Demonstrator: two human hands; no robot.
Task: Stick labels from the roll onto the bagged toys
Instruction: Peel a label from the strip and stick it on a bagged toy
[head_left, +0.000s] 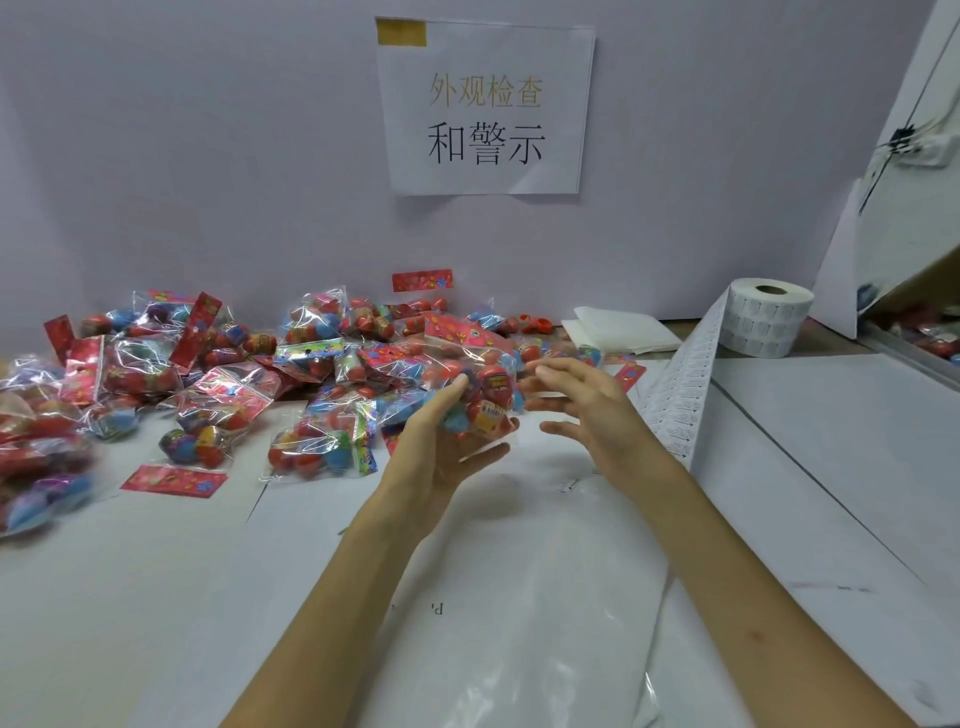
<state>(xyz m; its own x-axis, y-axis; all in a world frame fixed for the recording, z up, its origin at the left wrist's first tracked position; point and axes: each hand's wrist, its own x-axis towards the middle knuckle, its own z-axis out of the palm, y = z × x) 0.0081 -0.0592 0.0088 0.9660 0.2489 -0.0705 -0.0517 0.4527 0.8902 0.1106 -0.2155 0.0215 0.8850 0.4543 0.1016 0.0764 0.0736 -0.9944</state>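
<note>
A clear bag of red and blue toy eggs (480, 387) is held up above the table by my left hand (436, 447), palm up, with thumb and fingers curled round its underside. Just to its right, my right hand (587, 410) has its fingers spread and nearly straight, their tips at the bag's right edge. I cannot tell whether a label is on them. The white label roll (769, 322) stands at the back right. Its strip of labels (680, 395) trails down the table towards my right wrist.
Several more bagged toys (208, 364) and loose red header cards lie heaped across the left and back. Folded white paper (618, 330) lies beside the roll. A clear plastic sheet (519, 597) covers the table in front of me. A mirror panel (914, 208) leans at the right.
</note>
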